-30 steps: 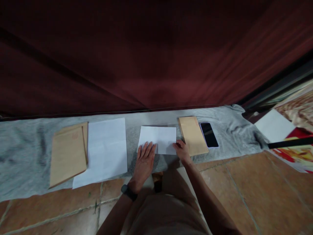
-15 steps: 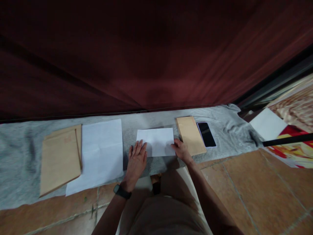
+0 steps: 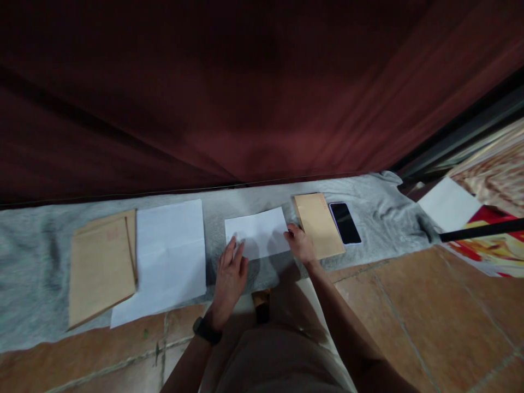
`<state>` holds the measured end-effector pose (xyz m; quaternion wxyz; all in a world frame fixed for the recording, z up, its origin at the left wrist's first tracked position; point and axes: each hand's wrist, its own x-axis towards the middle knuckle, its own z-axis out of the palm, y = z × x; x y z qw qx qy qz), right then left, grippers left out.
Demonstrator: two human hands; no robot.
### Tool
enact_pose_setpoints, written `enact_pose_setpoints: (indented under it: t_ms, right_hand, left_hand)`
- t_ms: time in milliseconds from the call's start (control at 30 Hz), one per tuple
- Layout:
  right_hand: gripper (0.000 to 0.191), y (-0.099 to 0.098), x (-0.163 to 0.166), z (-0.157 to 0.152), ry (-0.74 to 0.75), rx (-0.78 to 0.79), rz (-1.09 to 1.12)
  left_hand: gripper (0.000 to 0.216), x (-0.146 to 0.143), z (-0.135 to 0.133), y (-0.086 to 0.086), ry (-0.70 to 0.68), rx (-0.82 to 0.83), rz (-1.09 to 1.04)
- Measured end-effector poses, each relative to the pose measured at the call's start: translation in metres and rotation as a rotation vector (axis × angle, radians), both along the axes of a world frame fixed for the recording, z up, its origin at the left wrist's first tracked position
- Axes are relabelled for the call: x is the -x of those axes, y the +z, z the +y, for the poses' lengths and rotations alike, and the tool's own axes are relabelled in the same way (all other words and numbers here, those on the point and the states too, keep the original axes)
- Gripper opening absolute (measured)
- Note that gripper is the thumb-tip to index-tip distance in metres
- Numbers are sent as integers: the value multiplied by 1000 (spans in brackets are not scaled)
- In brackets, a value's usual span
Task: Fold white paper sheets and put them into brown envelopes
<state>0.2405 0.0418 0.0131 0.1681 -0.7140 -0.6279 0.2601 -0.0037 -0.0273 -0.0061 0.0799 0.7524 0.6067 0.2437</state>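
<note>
A white sheet of paper (image 3: 258, 232), about half the size of the sheets further left, lies slightly turned on the grey cloth in front of me. My left hand (image 3: 231, 275) rests at its lower left corner with the fingers stretched out and apart. At the right edge of the paper, my right hand (image 3: 301, 243) has its fingers curled and pinches that edge; the fingertips are partly hidden. Just beyond the right hand lie brown envelopes (image 3: 321, 221), and beside them a phone (image 3: 346, 224) with a dark screen.
Larger white sheets (image 3: 171, 245) lie on the left, partly under a stack of brown envelopes (image 3: 102, 267). A grey cloth (image 3: 223, 199) covers the narrow surface, with a dark red curtain (image 3: 262, 109) behind it. At the right are a white card (image 3: 449, 203) and a black bar (image 3: 483, 231).
The paper has turned a little, its right side now further from me, and shifted slightly left. My left hand's fingers have lifted and spread; my right hand has moved slightly up with the edge.
</note>
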Motion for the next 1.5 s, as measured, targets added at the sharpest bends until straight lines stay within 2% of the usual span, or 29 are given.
enact_pose_setpoints:
  t_ms: [100, 267, 400, 533, 667, 1100, 1267, 1500]
  right_hand:
    - [28, 0, 0, -6, -26, -28, -55]
    - [49, -1, 11, -17, -20, -172, -216]
    - [52, -8, 29, -29, 148, -320, -241]
    - [49, -20, 48, -41, 301, -355, -227]
    - [48, -29, 53, -47, 250, -349, -282]
    - [57, -44, 24, -55, 145, -382, -347]
    - [54, -31, 23, -37, 201, -394, -302]
    - [51, -9, 42, 26, 348, -337, -287]
  left_hand:
    - [45, -7, -1, 4, 66, -25, -5]
    - [50, -32, -4, 8, -51, 36, 107]
    - [55, -42, -6, 4, -43, 75, 185]
    - [57, -39, -7, -2, -60, 81, 230]
    - [59, -32, -10, -4, -22, 82, 241]
    - [66, -29, -18, 0, 20, 95, 278]
    - [63, -29, -19, 3, 11, 98, 267]
    - [59, -31, -18, 7, -11, 131, 219]
